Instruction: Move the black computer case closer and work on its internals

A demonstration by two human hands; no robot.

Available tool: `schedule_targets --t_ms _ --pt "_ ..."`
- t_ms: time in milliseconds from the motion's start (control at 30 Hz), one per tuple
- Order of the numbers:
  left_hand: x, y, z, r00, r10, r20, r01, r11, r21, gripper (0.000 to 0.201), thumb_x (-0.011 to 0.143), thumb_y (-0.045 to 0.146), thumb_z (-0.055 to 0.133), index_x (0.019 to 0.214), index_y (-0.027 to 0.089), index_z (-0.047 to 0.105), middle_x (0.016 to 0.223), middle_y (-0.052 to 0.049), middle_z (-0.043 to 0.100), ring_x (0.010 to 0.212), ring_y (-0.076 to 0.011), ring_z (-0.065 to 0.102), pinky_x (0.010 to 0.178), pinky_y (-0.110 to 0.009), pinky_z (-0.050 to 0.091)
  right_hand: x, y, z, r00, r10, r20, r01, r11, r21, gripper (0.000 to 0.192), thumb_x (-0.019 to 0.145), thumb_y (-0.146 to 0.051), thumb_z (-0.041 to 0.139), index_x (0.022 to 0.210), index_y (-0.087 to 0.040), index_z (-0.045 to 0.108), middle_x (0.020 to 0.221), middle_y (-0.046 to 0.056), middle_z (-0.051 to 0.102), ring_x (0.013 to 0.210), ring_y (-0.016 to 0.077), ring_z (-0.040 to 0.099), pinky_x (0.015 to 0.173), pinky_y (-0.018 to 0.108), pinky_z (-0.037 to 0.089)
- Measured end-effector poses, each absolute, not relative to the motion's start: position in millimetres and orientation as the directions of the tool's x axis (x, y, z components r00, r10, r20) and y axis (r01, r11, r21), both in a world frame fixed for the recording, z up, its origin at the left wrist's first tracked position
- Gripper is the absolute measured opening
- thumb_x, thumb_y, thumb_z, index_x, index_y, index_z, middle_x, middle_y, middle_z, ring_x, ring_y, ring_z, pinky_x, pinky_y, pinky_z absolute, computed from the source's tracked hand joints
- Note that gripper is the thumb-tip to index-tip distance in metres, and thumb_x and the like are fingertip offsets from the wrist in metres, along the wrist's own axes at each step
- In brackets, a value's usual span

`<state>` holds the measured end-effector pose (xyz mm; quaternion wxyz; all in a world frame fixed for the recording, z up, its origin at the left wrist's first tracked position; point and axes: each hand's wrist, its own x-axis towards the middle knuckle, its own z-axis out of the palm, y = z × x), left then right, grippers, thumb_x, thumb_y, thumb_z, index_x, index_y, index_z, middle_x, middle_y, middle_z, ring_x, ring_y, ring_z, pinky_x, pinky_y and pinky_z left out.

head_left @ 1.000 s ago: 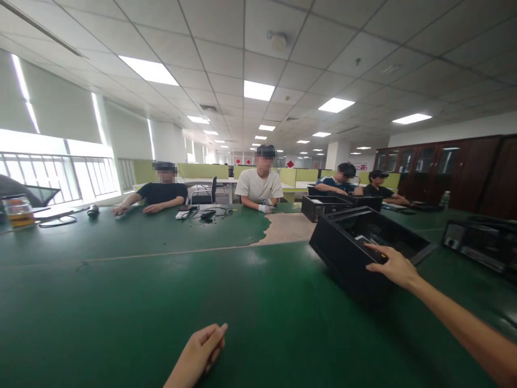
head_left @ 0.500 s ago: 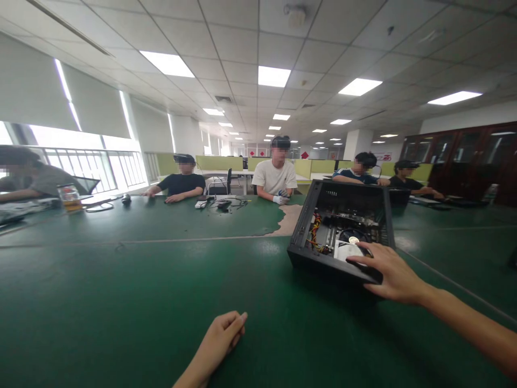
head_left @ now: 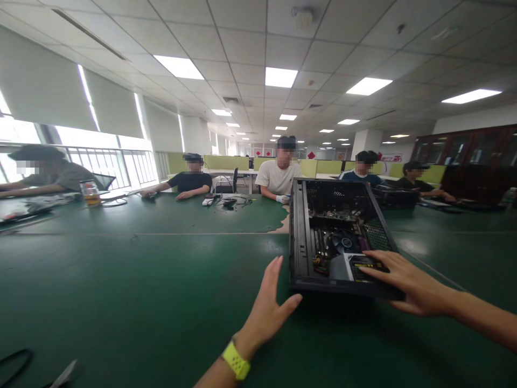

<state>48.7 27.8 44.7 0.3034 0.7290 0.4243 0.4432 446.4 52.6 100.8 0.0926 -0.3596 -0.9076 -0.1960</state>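
A black desktop computer case [head_left: 301,242] lies on the green table with its open side up and its near edge tilted. Inside are a cooling fan [head_left: 345,242], a power supply [head_left: 341,267] with a black and yellow label, and some coloured wires. My right hand [head_left: 416,285] grips the near right corner of the case, its fingers over the rim by the power supply and its thumb outside. Just left of the near left corner, my left hand [head_left: 266,310] is open with fingers apart, not touching the case. A yellow-green watch band [head_left: 236,360] circles my left wrist.
Several people sit around the far side of the green table [head_left: 141,291]. Cables [head_left: 230,201] and small devices lie opposite me. A jar of amber liquid [head_left: 91,194] stands far left. A dark cable [head_left: 18,361] and a pale blade-like object [head_left: 64,373] lie near left.
The case has turned and its opening now shows more of the inside. My left hand has risen towards the case, going from closed to open. My right hand has stayed on the rim.
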Motion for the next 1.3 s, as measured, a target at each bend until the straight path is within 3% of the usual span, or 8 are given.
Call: schedule_targets --t_ms 100,233,467,700,900,1100,1200,1300 --pt "95 39 58 0.209 0.884 0.418 0.318 -0.466 0.826 0.075 0.089 0.048 0.055 0.151 0.026 0.017 0.16 -0.008 0.012 0.146 -0.0264 0.012 0.119 -0.046 0.017 447 66 117 -0.712 0.666 0.22 0.701 0.664 0.259 0.075 0.08 -0.047 0.064 0.146 -0.037 0.03 0.154 0.009 0.03 0.138 0.0341 0.032 0.11 0.056 0.033" --pt "121 66 70 0.076 0.897 0.436 0.309 -0.437 0.845 0.05 0.091 0.04 0.051 0.136 0.02 0.046 0.144 -0.011 0.045 0.135 -0.0254 0.037 0.114 -0.042 0.027 438 97 132 -0.673 0.732 0.104 0.733 0.641 0.23 0.078 0.081 -0.043 0.063 0.148 -0.036 0.025 0.154 0.011 0.028 0.139 0.0317 0.031 0.112 0.054 0.03" --pt "117 106 79 0.002 0.91 0.414 0.359 -0.387 0.849 0.035 0.089 0.044 0.051 0.115 0.022 0.059 0.115 -0.009 0.066 0.105 -0.0254 0.06 0.093 -0.039 0.046 431 150 135 -0.611 0.791 0.035 0.784 0.6 0.159 0.085 0.074 -0.047 0.068 0.148 -0.034 0.028 0.149 0.013 0.038 0.132 0.034 0.043 0.108 0.053 0.035" --pt "119 113 78 0.029 0.93 0.366 0.347 -0.353 0.869 0.057 0.09 0.052 0.049 0.139 0.023 0.041 0.14 -0.011 0.051 0.127 -0.0275 0.048 0.107 -0.042 0.037 389 98 67 -0.54 0.603 0.588 0.84 0.336 0.426 0.077 0.085 -0.044 0.061 0.15 -0.028 0.023 0.157 0.014 0.019 0.144 0.0333 0.018 0.115 0.054 0.023" --pt "98 94 69 0.017 0.96 0.28 0.351 -0.268 0.897 0.069 0.092 0.048 0.046 0.149 0.017 0.022 0.154 -0.013 0.028 0.141 -0.0271 0.027 0.115 -0.043 0.028 348 126 -6 -0.509 0.504 0.698 0.861 0.29 0.418 0.095 0.07 -0.073 0.063 0.148 -0.04 0.02 0.158 0.012 0.017 0.144 0.0373 0.012 0.113 0.058 0.021" --pt "26 51 50 -0.005 0.998 0.059 0.426 -0.051 0.903 0.064 0.089 0.049 0.052 0.145 0.022 0.035 0.155 -0.012 0.028 0.141 -0.0318 0.026 0.113 -0.054 0.027 308 200 58 -0.206 0.92 0.333 0.96 0.124 0.251 0.082 0.085 -0.02 0.065 0.149 -0.037 0.018 0.16 0.005 -0.001 0.146 0.0275 -0.01 0.12 0.047 0.001" --pt "-12 31 39 -0.025 0.999 -0.021 0.499 0.031 0.866 0.063 0.088 0.052 0.053 0.144 0.027 0.036 0.155 -0.009 0.028 0.141 -0.0304 0.026 0.113 -0.053 0.028 277 242 104 -0.007 0.991 0.133 0.989 -0.013 0.149 0.062 0.081 -0.019 0.068 0.139 -0.017 0.045 0.152 0.018 0.03 0.141 0.0363 0.024 0.112 0.056 0.026" --pt "-33 20 30 -0.063 0.998 -0.021 0.544 0.052 0.837 0.063 0.088 0.052 0.052 0.143 0.026 0.037 0.153 -0.009 0.03 0.14 -0.0302 0.027 0.112 -0.051 0.028 246 267 123 0.038 0.997 -0.064 0.998 -0.035 0.058 0.037 0.085 -0.036 0.066 0.114 -0.013 0.061 0.125 0.013 0.058 0.118 0.0295 0.053 0.098 0.054 0.045"
